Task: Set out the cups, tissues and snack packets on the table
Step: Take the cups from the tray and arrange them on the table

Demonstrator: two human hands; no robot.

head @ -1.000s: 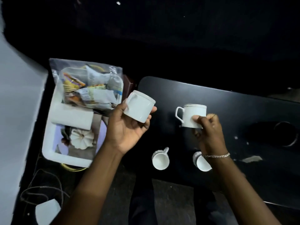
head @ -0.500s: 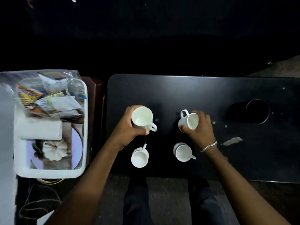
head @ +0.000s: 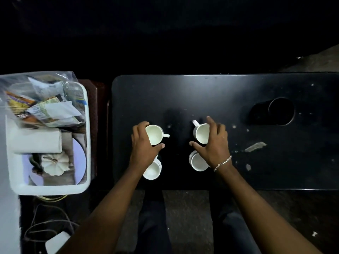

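Several white cups stand upright on the black table (head: 220, 92). My left hand (head: 145, 145) wraps the far-left cup (head: 155, 134), its handle pointing right. My right hand (head: 212, 142) grips the far-right cup (head: 201, 133), handle pointing up-left. Two nearer cups sit below them: one (head: 153, 169) partly under my left wrist, one (head: 198, 162) partly under my right hand. A white tray (head: 88, 125) at left holds a clear bag of snack packets (head: 45, 105) and a folded white tissue pack (head: 36, 141).
A dark round cup holder (head: 280, 111) is sunk in the table at right, with a torn scrap (head: 255, 146) below it. A white pumpkin ornament (head: 55, 164) lies in the tray. Cables (head: 45, 226) trail on the floor at lower left. My legs are under the table's near edge.
Both hands have brought their cups down from the air and set them upright on the table behind the two nearer cups. The view has shifted so the tray sits farther left.
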